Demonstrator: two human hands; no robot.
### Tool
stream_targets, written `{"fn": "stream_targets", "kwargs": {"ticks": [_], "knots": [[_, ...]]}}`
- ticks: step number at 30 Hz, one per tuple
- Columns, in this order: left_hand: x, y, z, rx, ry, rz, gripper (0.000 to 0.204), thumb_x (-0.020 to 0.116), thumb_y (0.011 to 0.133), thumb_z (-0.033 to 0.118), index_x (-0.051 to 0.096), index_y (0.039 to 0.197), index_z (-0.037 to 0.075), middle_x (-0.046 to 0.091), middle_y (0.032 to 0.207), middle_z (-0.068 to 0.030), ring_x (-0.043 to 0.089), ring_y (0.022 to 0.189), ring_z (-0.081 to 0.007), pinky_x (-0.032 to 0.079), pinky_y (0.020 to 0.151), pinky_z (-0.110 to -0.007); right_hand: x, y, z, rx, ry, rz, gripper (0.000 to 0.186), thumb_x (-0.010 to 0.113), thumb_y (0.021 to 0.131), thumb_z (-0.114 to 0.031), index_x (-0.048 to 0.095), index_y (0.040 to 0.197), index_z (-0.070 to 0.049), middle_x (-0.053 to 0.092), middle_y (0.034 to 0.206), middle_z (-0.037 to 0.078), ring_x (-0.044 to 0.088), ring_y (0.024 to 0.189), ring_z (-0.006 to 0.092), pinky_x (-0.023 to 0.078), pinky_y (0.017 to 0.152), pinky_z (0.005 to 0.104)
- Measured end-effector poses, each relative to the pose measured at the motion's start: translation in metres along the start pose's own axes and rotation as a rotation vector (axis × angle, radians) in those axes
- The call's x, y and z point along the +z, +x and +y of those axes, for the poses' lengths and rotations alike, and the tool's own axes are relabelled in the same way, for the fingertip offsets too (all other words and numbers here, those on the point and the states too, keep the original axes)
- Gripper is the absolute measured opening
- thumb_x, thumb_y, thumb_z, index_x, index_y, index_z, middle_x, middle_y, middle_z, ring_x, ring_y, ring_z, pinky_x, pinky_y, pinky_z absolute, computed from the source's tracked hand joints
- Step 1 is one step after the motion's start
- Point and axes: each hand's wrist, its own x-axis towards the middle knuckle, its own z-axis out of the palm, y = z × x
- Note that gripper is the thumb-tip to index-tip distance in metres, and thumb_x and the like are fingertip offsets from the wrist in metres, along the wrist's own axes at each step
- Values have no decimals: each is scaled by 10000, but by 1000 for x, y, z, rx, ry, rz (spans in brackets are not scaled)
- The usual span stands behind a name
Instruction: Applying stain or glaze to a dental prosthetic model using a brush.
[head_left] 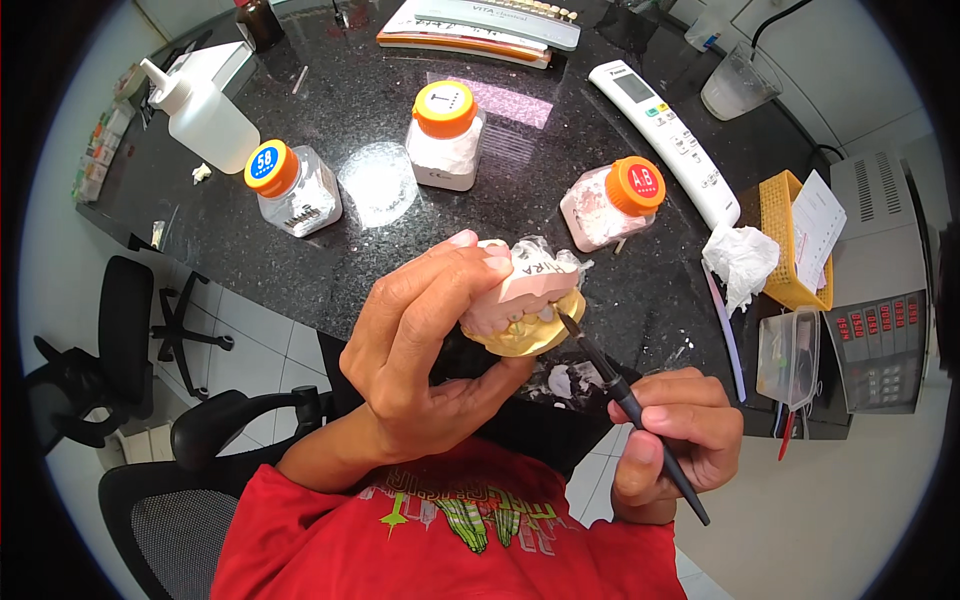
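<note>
The dental model (525, 298) is held in the left hand (415, 345); the brush (622, 396), at its right, is held in the right hand (688, 435). Beyond, on the counter (290, 270), three jars (445, 152) are placed between squeeze bottle (210, 122) and remote control (668, 145).

left hand (405, 335) out front, thumb and fingers spread in a curved grip | right hand (688, 430), thumb and fingers pinching

The dental cast (530, 293) is pink above and yellow below; the brush (622, 393) is black. Jar lids (444, 122) are orange with blue, white or red labels (637, 180). The countertop (540, 200) is speckled black, the basket (776, 215) yellow, the shirt (300, 540) red with green printed hands (465, 524).
</note>
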Motion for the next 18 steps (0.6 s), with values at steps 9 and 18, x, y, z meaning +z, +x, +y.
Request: {"fn": "stream_targets", "kwargs": {"ticks": [9,18], "knots": [[1,3,-1,34,-27,-7,581,809,536,22,592,1072,-36,635,987,-181,652,916,-308,549,853,-420,2,0,-2,14,30,29,207,698,693,-29,586,865,0,632,704,139,643,555,199,537,498,268],[0,3,-1,21,-37,-4,574,809,541,25,597,1071,-36,637,985,-176,654,911,-304,553,836,-408,2,0,-1,6,28,16,208,695,697,-31,588,873,-1,635,705,135,639,553,192,536,495,264]]}}
